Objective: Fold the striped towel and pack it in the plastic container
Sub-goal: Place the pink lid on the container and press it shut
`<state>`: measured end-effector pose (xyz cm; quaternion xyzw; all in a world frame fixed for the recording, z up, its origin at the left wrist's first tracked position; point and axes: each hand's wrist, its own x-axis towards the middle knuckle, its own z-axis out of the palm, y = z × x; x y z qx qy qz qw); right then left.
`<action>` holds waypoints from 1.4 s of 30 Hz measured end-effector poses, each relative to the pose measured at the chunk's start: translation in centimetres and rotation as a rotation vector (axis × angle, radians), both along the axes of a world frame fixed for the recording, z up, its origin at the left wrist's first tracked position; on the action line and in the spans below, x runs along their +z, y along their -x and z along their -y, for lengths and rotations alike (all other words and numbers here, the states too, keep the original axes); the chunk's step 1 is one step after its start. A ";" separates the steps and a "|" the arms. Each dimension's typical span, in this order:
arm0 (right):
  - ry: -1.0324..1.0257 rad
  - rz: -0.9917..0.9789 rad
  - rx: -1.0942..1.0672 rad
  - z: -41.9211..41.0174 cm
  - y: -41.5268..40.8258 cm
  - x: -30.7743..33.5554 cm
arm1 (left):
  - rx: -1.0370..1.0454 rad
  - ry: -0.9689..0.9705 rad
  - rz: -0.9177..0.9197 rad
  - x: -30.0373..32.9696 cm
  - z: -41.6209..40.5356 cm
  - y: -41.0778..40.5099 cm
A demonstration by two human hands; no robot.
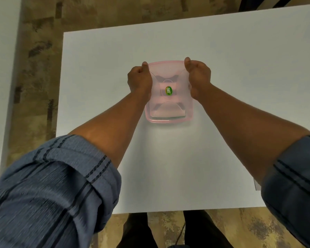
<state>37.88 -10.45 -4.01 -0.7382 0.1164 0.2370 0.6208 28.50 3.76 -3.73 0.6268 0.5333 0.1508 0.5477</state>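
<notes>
A pink translucent plastic container point(168, 119) stands in the middle of the white table point(240, 86). Its clear pink lid point(166, 72), with a green oval sticker point(169, 90), is tilted, with the far edge raised. My left hand point(139, 79) grips the lid's far left corner and my right hand point(198, 76) grips its far right corner. Through the lid I make out dark and light bands inside, likely the folded striped towel point(166, 111), blurred by the plastic.
The table's left edge point(61, 86) and near edge point(186, 211) border a mottled brown floor. My rolled blue sleeves fill the lower corners. My dark shoes point(138, 231) show below the near edge. A dark object point(258, 4) sits beyond the far right corner.
</notes>
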 end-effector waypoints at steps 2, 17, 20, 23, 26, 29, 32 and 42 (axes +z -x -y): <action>-0.026 0.028 0.004 0.9 0.6 0.0 | -0.024 0.059 -0.043 0.7 -0.5 0.4; -0.075 -0.069 0.047 3.9 7.5 -0.9 | -0.138 0.309 0.089 0.1 3.6 7.8; -0.178 -0.066 0.067 2.6 8.7 -0.1 | -0.141 0.300 0.111 1.0 2.0 9.1; -0.251 -0.077 0.112 -0.5 10.5 1.1 | -0.116 0.255 0.105 1.7 -1.2 11.0; -0.295 -0.057 0.175 -4.4 12.7 2.1 | -0.083 0.233 0.135 2.2 -5.0 13.3; -0.324 -0.068 0.225 -8.3 15.1 2.7 | -0.060 0.236 0.138 2.4 -9.1 15.9; -0.370 -0.152 0.227 -11.8 17.0 2.2 | -0.048 0.244 0.144 2.2 -12.8 17.9; -0.369 -0.208 0.281 -19.0 20.4 0.0 | -0.080 0.224 0.151 -1.1 -20.9 21.1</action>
